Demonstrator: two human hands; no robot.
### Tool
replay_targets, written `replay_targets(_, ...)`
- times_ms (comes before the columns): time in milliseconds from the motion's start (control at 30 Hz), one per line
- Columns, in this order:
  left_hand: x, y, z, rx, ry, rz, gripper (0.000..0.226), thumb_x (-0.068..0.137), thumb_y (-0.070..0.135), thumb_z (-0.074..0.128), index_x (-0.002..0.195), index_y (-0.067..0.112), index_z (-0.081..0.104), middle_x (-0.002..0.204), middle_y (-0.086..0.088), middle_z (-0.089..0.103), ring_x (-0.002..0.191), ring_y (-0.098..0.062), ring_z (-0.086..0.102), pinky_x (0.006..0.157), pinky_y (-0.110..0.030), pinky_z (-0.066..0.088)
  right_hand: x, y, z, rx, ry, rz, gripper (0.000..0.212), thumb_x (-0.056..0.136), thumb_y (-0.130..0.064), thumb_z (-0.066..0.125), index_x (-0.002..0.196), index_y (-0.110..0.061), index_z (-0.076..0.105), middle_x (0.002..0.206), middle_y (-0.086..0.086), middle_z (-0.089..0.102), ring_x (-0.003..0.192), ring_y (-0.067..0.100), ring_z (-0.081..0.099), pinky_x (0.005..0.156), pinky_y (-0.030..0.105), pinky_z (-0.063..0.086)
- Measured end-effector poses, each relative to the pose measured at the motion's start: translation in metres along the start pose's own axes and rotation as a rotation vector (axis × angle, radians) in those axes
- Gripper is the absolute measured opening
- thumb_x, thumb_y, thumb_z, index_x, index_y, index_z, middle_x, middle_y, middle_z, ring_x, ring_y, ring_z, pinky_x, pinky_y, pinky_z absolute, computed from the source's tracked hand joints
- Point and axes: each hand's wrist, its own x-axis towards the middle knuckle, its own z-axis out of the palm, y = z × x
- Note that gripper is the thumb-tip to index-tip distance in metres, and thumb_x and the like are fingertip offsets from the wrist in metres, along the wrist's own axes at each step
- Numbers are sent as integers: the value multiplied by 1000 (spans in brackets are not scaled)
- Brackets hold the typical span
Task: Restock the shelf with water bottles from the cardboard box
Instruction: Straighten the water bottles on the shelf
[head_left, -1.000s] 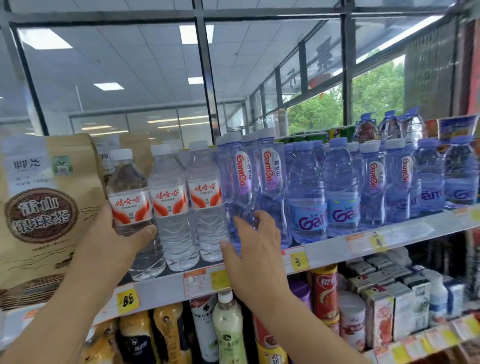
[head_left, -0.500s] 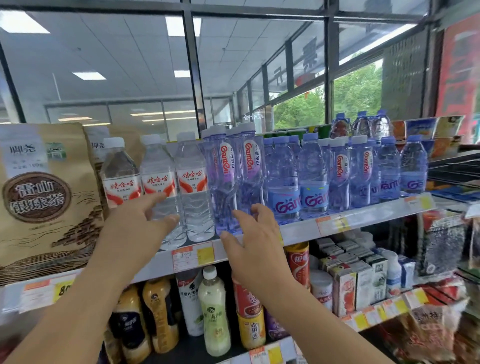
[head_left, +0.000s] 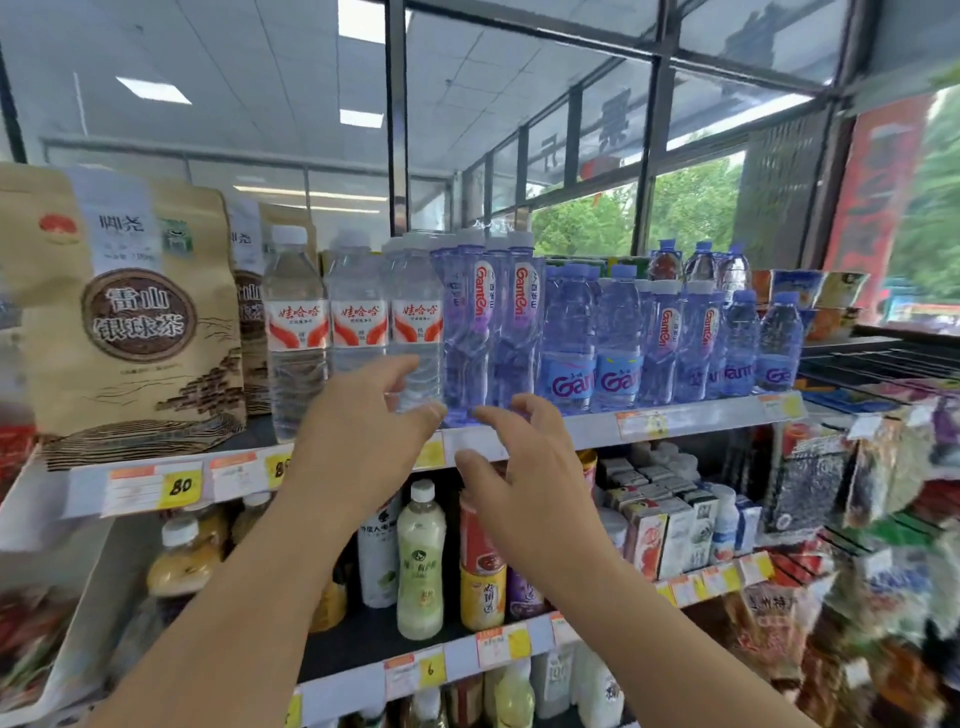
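I note left hand (head_left: 363, 421), right hand (head_left: 524, 467): fingers loose, gripping nothing | just apart | before Ganten bottles (head_left: 517, 322) on shelf (head_left: 701, 415).

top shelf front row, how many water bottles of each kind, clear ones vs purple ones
clear bottles with red labels: 3
purple bottles: 8
total: 11
more stand behind, not counted

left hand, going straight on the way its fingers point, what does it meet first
Probably the rightmost red-label water bottle, low on its body; the left hand is open just before it, though depth is unclear.
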Motion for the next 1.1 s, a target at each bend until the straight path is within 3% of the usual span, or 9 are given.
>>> replay_targets(233, -16, 28, 24, -143, -68, 15, 55, 89, 30, 67, 141, 29, 49, 124, 10, 62, 115, -9, 57, 99, -32, 44, -16, 13, -40, -122, 55, 21, 47, 95, -39, 58, 140, -27, 51, 150, -5, 31, 132, 22, 43, 108, 35, 38)
replay_targets(400, -22, 57, 50, -203, -107, 31, 54, 88, 30, 69, 139, 30, 51, 124, 11, 62, 117, -9, 58, 101, -34, 45, -24, 28, -73, -138, 89, 55, 47, 95, -40, 58, 140, -27, 51, 149, -9, 29, 133, 11, 37, 104, 28, 37)
replay_targets(567, -25, 87, 76, -179, -136, 64, 53, 88, 33, 68, 138, 32, 52, 123, 12, 63, 116, -9, 58, 96, -29, 44, -29, 44, -102, -110, 112, 77, 46, 94, -42, 57, 138, -29, 52, 148, -10, 30, 120, 20, 53, 97, 30, 43)
replay_targets(667, -28, 105, 89, -165, -135, 77, 52, 88, 33, 68, 137, 32, 52, 123, 11, 63, 115, -8, 58, 96, -28, 44, -33, 55, -121, -94, 123, 46, 44, 95, -40, 57, 137, -28, 53, 145, -10, 33, 121, 12, 50, 94, 27, 43)
replay_targets(767, -33, 122, 103, -148, -116, 77, 51, 88, 33, 68, 137, 32, 53, 123, 11, 63, 114, -8, 59, 99, -33, 46, -36, 67, -142, -81, 126, 31, 43, 95, -41, 57, 137, -29, 54, 144, -12, 35, 103, 0, 54, 89, 24, 44)
replay_targets(900, -38, 148, 127, -109, -122, 101, 50, 89, 34, 66, 138, 32, 52, 123, 11, 62, 113, -8, 59, 93, -27, 42, -41, 88, -174, -48, 151, 37, 44, 96, -41, 58, 137, -26, 55, 145, -11, 36, 117, 10, 52, 95, 32, 47)
replay_targets(1100, -47, 178, 160, -97, -133, 117, 50, 90, 35, 65, 138, 31, 52, 125, 10, 63, 111, -7, 59, 91, -27, 42, -51, 123, -221, -61, 195, 62, 43, 95, -42, 59, 135, -27, 57, 140, -11, 42, 96, 4, 53, 91, 34, 51)
